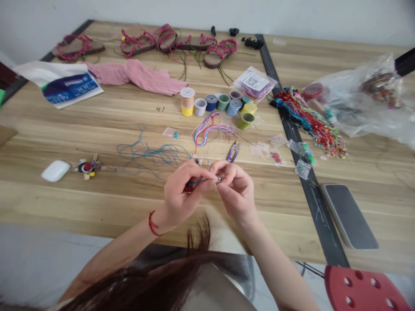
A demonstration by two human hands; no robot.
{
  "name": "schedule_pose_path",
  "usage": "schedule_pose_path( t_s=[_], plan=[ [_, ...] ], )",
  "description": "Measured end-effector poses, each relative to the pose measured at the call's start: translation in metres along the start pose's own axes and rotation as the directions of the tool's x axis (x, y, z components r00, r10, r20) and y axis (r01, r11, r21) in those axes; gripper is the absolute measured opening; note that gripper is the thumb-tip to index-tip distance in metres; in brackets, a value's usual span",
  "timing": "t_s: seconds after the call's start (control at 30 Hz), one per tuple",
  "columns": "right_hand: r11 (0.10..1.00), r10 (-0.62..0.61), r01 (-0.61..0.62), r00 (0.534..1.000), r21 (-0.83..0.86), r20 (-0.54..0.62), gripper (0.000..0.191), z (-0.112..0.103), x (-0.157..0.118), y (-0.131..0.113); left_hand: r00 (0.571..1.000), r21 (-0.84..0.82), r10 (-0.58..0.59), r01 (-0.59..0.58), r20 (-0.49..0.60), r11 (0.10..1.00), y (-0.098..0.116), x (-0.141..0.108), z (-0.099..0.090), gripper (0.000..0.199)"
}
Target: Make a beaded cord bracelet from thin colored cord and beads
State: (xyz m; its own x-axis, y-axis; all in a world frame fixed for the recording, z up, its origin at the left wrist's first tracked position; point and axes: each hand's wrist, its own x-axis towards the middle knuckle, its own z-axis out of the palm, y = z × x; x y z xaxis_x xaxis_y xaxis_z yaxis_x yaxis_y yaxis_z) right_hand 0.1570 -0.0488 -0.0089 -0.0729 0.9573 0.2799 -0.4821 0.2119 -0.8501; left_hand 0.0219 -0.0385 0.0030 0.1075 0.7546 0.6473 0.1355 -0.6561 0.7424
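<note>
Left hand [183, 194]: narrow pinch; the fingertips [207, 181] hold a blue cord [197, 182] tight, so the thin cord does not bend; a red string [153, 223] is on the wrist.
Right hand [236, 192]: also narrow; the fingers hold a small metal bead [218, 179] very near the cord end, it seems for steady control.
Just past the hands: small scissors [233, 152]; loose blue thread [152, 154].
Far from the hands: thread spools [210, 102]; pink sandals [138, 41].

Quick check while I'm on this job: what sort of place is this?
Probably a small handcraft workspace, perhaps at home, for making corded sandals: a wooden table holds pink-corded sandals, thread spools and small snips, while a blue cord is being worked by hand.
</note>
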Motion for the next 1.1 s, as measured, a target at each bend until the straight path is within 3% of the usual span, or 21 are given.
schedule_pose_path(
  t_s=[0.5, 1.1],
  plan=[
    [0.999, -0.013, 0.013, 1.000, -0.050, 0.013, 0.006, -0.0015, -0.0004, 0.0004, 0.999, 0.006, -0.013, 0.013, -0.052, 1.000, -0.0003, 0.0001, 0.0001, 0.005],
    [0.995, 0.036, -0.043, 0.997, -0.091, -0.074, 0.006, 0.0007, -0.0005, -0.0004, 0.997, 0.051, 0.019, -0.015, -0.076, 0.999, -0.0014, 0.0007, -0.0007, 0.004]
  ],
)
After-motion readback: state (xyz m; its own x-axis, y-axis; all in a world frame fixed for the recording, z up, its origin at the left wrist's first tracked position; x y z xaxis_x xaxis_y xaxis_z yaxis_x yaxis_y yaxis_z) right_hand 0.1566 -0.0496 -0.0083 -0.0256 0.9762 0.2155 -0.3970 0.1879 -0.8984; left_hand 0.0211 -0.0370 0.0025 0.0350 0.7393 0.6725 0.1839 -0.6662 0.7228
